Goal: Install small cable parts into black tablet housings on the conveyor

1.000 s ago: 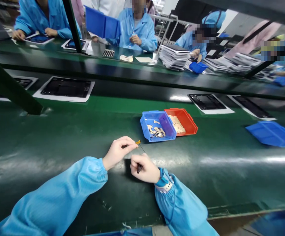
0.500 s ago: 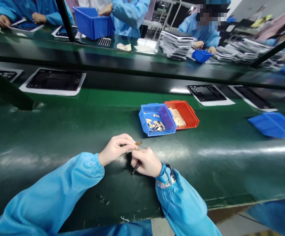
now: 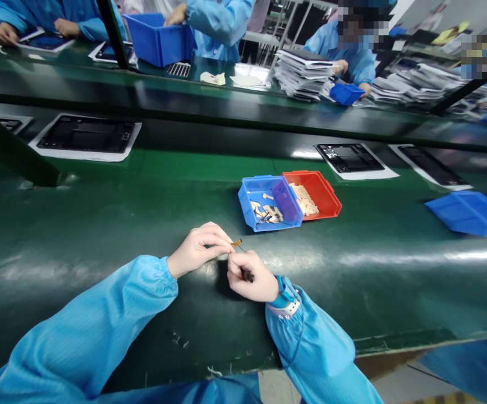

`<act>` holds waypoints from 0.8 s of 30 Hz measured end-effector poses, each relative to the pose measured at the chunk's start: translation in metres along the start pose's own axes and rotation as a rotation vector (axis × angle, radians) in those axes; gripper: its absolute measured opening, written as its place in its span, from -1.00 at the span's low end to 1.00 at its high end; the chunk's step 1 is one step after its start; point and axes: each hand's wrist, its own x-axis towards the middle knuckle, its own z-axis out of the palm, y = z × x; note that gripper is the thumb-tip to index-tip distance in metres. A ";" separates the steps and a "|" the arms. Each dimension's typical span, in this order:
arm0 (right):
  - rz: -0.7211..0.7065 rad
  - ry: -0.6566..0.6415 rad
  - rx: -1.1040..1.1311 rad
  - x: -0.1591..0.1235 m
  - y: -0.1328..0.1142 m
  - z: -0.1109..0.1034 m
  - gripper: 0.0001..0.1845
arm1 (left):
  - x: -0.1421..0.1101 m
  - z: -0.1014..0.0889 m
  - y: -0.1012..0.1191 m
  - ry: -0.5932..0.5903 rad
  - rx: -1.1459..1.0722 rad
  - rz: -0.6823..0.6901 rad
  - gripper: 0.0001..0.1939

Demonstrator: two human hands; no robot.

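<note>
Amber strip point(image 3: 237, 243), dark at one end, sits over the desk point(image 3: 142, 213), clamped between the thumb and fingers of my left hand point(image 3: 199, 247). My right hand point(image 3: 259, 277) is curled around a dark tool point(image 3: 248, 276), just beside my left fingertips. Beyond them stand a blue bin point(image 3: 274, 226) and a red bin point(image 3: 326, 197), side by side, both holding small pale pieces point(image 3: 304, 201).

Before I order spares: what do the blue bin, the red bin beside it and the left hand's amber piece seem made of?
Blue bin: probably moulded plastic, slightly glossy, from its thin walls and formed rim. Red bin: likely the same, with similar rim and even colour. Amber piece in the left hand: perhaps plastic film, going by its colour; too small to judge finish.
</note>
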 end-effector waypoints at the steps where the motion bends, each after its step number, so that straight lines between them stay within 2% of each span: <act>1: 0.011 -0.004 0.031 0.000 0.000 0.000 -0.72 | 0.000 0.000 0.000 0.010 -0.015 0.004 -0.75; 4: 0.040 -0.007 0.123 -0.004 -0.002 -0.004 -0.70 | -0.001 0.001 0.000 0.070 -0.087 -0.035 -0.79; 7: 0.057 0.024 0.181 -0.009 -0.003 -0.008 -0.65 | 0.000 0.002 -0.002 0.148 -0.131 -0.162 -0.79; 9: 0.087 0.146 0.170 -0.009 -0.003 -0.010 -0.67 | 0.001 0.003 -0.004 0.197 -0.133 -0.240 -0.78; 12: 0.185 0.468 0.043 -0.005 0.000 -0.008 -0.81 | 0.002 0.004 -0.007 0.236 -0.125 -0.321 -0.79; 14: 0.253 0.583 -0.029 -0.001 0.003 -0.006 -0.85 | 0.002 0.005 -0.006 0.222 -0.105 -0.356 -0.80; 19: 0.356 0.507 0.003 0.007 0.008 -0.005 -0.80 | 0.002 0.007 -0.001 0.190 -0.023 -0.391 -0.82; 24: 0.389 0.510 0.010 0.008 0.010 -0.005 -0.80 | 0.003 0.007 0.001 0.185 -0.023 -0.392 -0.82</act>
